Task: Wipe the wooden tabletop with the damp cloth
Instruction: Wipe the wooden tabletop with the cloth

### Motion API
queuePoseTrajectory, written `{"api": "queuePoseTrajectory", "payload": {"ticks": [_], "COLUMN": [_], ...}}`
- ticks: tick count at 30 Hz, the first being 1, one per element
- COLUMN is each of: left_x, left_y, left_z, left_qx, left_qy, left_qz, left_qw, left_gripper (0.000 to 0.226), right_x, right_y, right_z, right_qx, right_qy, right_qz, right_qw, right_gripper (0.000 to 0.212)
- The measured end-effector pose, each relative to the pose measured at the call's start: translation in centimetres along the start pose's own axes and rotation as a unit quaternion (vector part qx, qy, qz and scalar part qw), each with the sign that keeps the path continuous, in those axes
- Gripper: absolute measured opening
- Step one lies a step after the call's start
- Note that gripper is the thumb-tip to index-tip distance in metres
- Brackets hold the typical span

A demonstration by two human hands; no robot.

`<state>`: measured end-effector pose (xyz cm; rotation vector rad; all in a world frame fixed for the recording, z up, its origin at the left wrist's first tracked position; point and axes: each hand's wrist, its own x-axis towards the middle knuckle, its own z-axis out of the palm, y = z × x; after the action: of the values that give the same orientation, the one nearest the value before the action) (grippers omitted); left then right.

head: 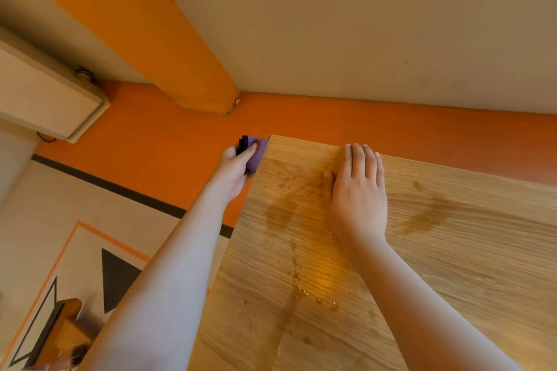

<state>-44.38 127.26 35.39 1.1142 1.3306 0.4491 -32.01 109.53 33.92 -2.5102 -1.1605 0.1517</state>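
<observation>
The wooden tabletop (437,250) fills the right and lower part of the view, with damp streaks and small water drops across its middle. My left hand (236,170) grips a purple cloth (257,152) with a black part, held against the table's left edge near the far corner. My right hand (358,190) lies flat on the tabletop near the far edge, fingers straight and together, palm down.
An orange wall band (391,120) runs right behind the table's far edge. To the left, the floor has a patterned rug (75,250) and a wooden object (60,331) at the lower left. A white box unit (45,99) is mounted on the wall at left.
</observation>
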Motion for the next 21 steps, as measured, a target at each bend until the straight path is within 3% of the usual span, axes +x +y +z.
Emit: {"api": "queuePoseTrajectory", "payload": {"ticks": [5,10,21], "left_x": [-0.4,-6.3,-3.3], "left_y": [0.2,-2.9,-0.6], "left_z": [0.6,-3.3,0.3], "left_qx": [-0.005,0.010,-0.010], "left_qy": [0.012,0.009,0.023], "left_qz": [0.001,-0.032,-0.009], "left_qw": [1.000,0.999,1.000], "left_gripper": [0.031,0.014,0.024], "right_x": [0.0,-0.1,0.4], "right_y": [0.0,-0.1,0.9], "right_z": [-0.1,-0.4,-1.3], "right_qx": [0.004,0.012,0.076], "right_qy": [-0.003,-0.014,-0.021], "right_qz": [-0.004,-0.010,-0.025], "right_qw": [1.000,1.000,0.997], "right_gripper": [0.059,0.060,0.056]}}
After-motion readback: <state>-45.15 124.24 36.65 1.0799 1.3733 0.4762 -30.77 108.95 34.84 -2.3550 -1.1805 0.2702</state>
